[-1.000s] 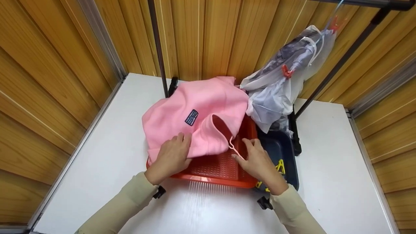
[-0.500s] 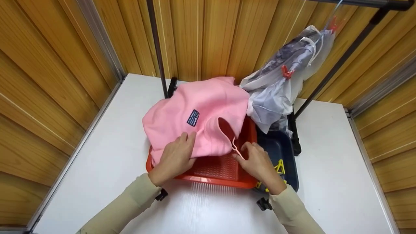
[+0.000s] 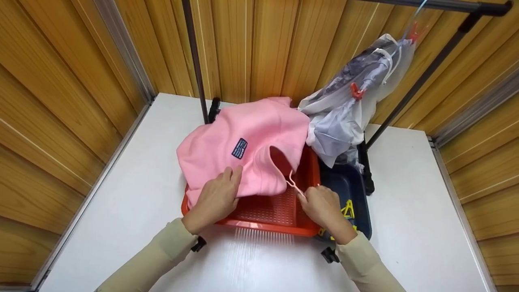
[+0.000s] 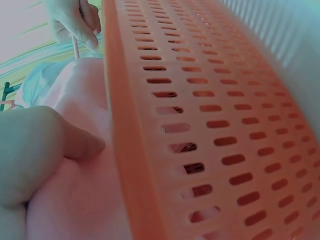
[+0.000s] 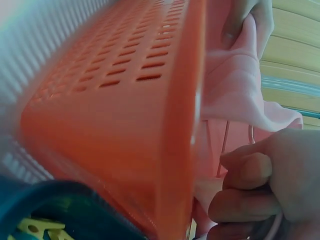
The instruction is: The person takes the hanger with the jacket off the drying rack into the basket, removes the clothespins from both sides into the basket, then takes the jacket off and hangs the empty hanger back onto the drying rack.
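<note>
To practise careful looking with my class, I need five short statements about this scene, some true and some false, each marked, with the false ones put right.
1. The right hand grips a pink drawstring. True.
2. The pink garment hangs from the rack. False: the pink garment lies over the red basket.
3. The dark blue tray holds yellow clips. True.
4. The hanging bundle has green clips on it. False: the hanging bundle has red clips.
5. The left hand rests on the white table. False: the left hand is on the pink garment.
</note>
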### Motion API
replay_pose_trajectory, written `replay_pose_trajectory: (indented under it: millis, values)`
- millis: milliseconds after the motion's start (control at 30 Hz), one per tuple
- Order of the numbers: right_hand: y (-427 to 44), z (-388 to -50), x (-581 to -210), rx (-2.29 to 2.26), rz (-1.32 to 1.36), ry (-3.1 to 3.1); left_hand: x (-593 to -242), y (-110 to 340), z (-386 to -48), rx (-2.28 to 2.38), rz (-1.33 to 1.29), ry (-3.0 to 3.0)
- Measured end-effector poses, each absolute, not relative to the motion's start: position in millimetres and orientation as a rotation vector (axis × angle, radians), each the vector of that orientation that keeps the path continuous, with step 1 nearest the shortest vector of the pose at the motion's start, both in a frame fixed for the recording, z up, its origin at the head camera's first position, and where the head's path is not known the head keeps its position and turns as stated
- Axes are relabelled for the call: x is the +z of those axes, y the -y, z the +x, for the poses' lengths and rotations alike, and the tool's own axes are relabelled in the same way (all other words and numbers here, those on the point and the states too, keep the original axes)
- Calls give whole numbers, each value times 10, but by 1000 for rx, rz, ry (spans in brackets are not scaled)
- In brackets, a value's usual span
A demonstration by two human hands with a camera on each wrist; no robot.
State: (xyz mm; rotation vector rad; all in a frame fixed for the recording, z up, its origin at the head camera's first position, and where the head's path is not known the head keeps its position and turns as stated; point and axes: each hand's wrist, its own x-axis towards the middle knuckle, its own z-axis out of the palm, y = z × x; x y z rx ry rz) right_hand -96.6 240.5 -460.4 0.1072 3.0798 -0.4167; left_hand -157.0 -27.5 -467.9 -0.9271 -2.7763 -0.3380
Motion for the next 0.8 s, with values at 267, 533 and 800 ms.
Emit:
replay_pose_trajectory:
  millis: [267,533,800]
  values:
    - [-2470,-981,-4608,-391,96,-3069,-4688,299,-1563,-290,-951,2730]
    - [-2522,-1019,-4625,-396,93,-3056,-4704,336,-1547,-260,-974,2629]
    - [-2590,-1061,-4630,-352,69,-3094,-4725,378,-1542,-222,-977,2649]
